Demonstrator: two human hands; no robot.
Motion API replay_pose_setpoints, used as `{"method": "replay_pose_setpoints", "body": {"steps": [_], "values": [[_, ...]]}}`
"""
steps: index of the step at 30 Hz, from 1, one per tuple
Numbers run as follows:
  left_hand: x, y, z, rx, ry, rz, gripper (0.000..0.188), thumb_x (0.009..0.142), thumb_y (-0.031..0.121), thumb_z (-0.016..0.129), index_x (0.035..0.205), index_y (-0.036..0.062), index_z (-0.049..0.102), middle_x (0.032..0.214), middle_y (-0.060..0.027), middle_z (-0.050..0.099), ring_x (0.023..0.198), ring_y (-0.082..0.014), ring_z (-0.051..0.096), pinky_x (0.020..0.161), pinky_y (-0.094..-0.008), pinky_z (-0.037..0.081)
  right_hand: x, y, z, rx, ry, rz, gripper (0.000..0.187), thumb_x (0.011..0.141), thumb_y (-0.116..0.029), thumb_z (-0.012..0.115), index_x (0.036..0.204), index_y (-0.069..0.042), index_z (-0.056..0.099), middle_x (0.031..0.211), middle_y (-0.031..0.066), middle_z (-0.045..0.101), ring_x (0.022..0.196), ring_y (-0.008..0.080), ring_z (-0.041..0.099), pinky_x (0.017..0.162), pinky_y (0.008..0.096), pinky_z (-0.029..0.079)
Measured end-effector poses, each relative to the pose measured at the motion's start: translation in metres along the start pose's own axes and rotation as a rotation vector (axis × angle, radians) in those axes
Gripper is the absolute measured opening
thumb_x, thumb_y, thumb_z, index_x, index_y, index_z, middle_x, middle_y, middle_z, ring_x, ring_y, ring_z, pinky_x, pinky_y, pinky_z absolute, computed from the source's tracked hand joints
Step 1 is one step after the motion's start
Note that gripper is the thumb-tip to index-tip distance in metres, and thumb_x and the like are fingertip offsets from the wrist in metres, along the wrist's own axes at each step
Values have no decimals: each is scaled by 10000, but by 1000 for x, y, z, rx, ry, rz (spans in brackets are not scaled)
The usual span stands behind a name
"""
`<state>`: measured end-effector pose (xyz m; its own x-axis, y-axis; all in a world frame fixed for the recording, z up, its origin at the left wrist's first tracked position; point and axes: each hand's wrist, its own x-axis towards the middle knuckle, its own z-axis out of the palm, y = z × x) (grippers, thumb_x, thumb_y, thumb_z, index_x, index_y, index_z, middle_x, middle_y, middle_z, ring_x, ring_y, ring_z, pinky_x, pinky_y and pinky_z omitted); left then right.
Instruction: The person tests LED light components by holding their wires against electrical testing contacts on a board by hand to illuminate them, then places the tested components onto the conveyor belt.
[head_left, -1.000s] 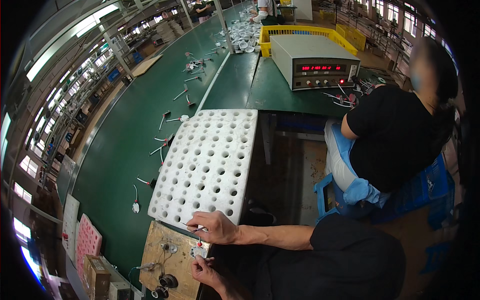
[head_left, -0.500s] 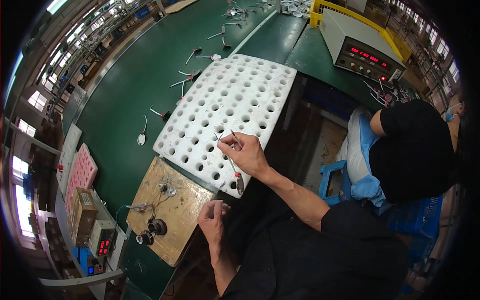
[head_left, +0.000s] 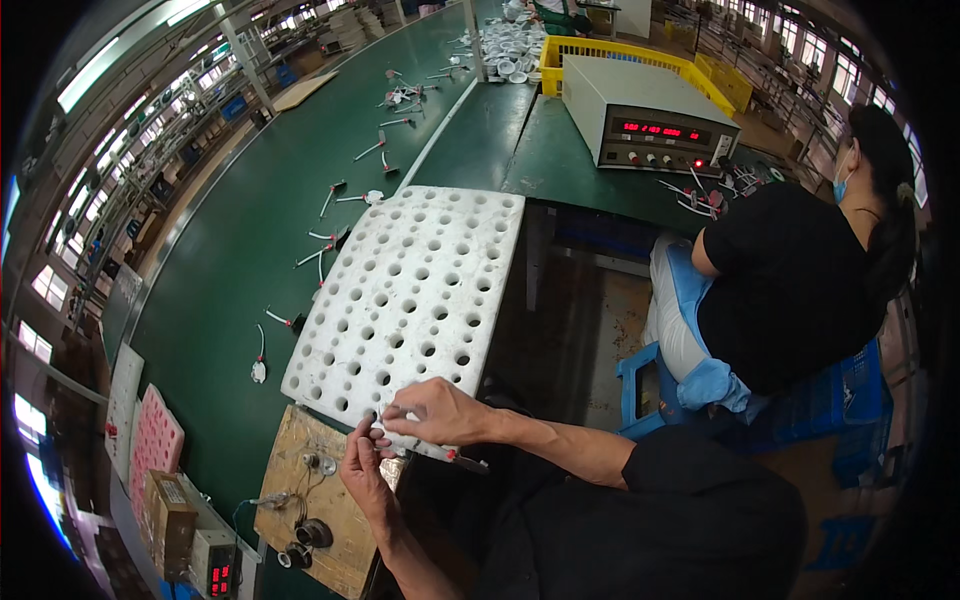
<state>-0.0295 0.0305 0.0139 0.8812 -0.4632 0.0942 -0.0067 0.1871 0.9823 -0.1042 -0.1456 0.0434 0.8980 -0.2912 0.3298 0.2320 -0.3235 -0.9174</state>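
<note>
A long green surface (head_left: 230, 250) is seen stretching into the distance. At the right, a seated co-worker (head_left: 790, 290) in a black top is seen. A white foam board (head_left: 392, 300), pierced by rows of holes, is laid at the surface's near edge. Beyond it, a grey instrument (head_left: 640, 95) with a lit red display is set. A wooden board (head_left: 350, 540) is placed just beside the foam's near left corner. Over the foam's near edge, the right hand (head_left: 435, 412) is held with fingers narrowed on a wired part (head_left: 470, 462), whose red joint and dark end are left showing below that hand. The left hand (head_left: 368, 470) is brought against the right, fingers bent close; whether anything is pinched there cannot be told
</note>
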Motion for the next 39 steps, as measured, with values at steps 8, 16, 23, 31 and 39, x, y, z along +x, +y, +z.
{"method": "replay_pose_setpoints", "body": {"steps": [8, 16, 23, 31, 39], "values": [[2, -1, 6, -208, -31, -37, 250, 985, 127, 625, 1153, -57, 650, 882, -45, 633, 723, -84, 564, 647, -206, 464, -6, 1, 0, 6, -188, -62, 321, 904, -283, 686, 843, 32, 669, 678, 160, 625, 608, 246, 581, 592, 375, 436], [-1, -7, -1, -115, 33, -34, 175, 932, 60, 679, 1077, -38, 675, 936, -63, 676, 717, -93, 582, 661, -215, 482, -10, 4, 1, 35, -177, -129, 307, 917, -285, 656, 904, 19, 693, 764, 172, 669, 732, 303, 670, 695, 401, 506], [-1, -3, 5, 35, 137, 81, 84, 863, -19, 720, 942, -27, 693, 849, -48, 668, 723, -101, 596, 652, -216, 485, -14, 7, 5, -73, -143, -85, 219, 893, -206, 626, 930, -3, 698, 821, 191, 680, 781, 357, 672, 727, 421, 523], [0, 4, -6, 194, 34, 143, 82, 838, -64, 712, 913, -37, 690, 807, -40, 656, 711, -93, 586, 665, -211, 479, -15, 15, 4, -275, -189, -212, 138, 858, -153, 679, 923, -36, 644, 808, 131, 653, 767, 374, 645, 656, 455, 505], [-1, 12, -12, 204, -17, -6, 72, 846, -59, 712, 914, -50, 692, 817, -61, 685, 718, -117, 636, 678, -233, 519, -18, 5, -1, -251, -236, -192, 169, 882, -172, 650, 867, -9, 610, 810, 165, 637, 826, 383, 642, 716, 475, 495]]}}
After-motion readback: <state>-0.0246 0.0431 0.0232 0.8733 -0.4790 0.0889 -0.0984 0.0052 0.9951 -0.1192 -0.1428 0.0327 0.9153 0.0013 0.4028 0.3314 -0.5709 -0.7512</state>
